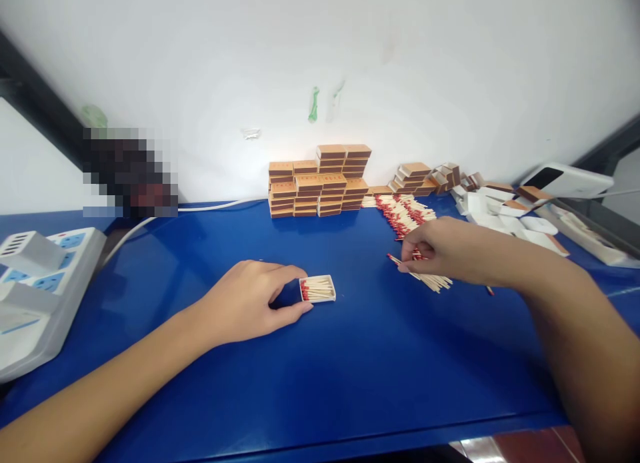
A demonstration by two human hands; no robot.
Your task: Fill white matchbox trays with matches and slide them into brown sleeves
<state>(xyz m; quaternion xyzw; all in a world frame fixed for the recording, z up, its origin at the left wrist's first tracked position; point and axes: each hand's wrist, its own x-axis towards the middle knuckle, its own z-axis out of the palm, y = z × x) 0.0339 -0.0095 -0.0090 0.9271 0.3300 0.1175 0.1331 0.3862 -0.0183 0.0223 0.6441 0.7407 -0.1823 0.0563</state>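
My left hand (260,296) grips the left end of a small white matchbox tray (334,290) between thumb and fingers. Matches (320,289) with red heads lie side by side in the tray, heads to the left. Over a loose pile of matches (434,280), my right hand (430,246) is closed in a pinch. A single match (393,258) sticks out at its fingertips, red head to the left. The palm and forearm hide part of the pile. Farther back a larger heap of matches (400,210) spreads toward the wall.
Brown matchboxes (320,190) stand stacked against the wall. To the right are more boxes (413,176), loose white trays (487,206) and a white device (567,183). A power strip (75,303) with plugs lies on the blue table (300,383) at left, its white cable (215,208) running behind.
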